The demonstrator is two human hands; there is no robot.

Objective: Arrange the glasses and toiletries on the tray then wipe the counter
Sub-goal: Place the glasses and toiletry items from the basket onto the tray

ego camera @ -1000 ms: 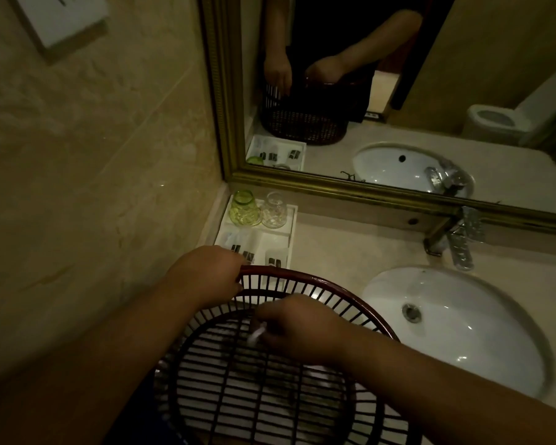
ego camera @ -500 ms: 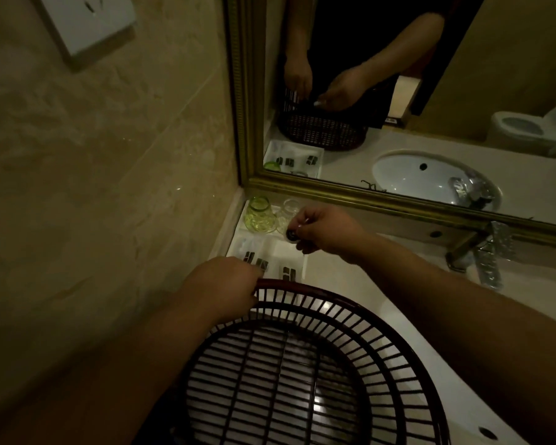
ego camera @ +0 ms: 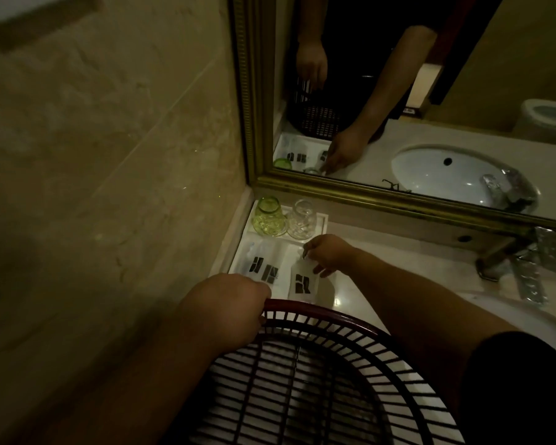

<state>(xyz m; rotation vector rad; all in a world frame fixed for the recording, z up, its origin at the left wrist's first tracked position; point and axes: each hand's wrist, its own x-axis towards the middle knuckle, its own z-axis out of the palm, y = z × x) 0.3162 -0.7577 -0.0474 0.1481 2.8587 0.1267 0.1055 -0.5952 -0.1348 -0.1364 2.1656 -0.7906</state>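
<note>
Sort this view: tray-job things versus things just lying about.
Job: white tray, green glass, clear glass, white dark-labelled sachets, white packet pinched by right hand, dark red slatted basket gripped by left hand.
Lying about: white sink, metal tap, gold-framed mirror.

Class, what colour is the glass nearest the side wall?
That glass is green; the head view shows it best.

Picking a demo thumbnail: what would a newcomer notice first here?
The right hand pinching the top of a white sachet at the front right of the white tray, in the corner by the gold-framed mirror. Next, the left hand gripping the rim of the dark red basket. At the tray's back stand a green glass and a clear glass, side by side.
</note>
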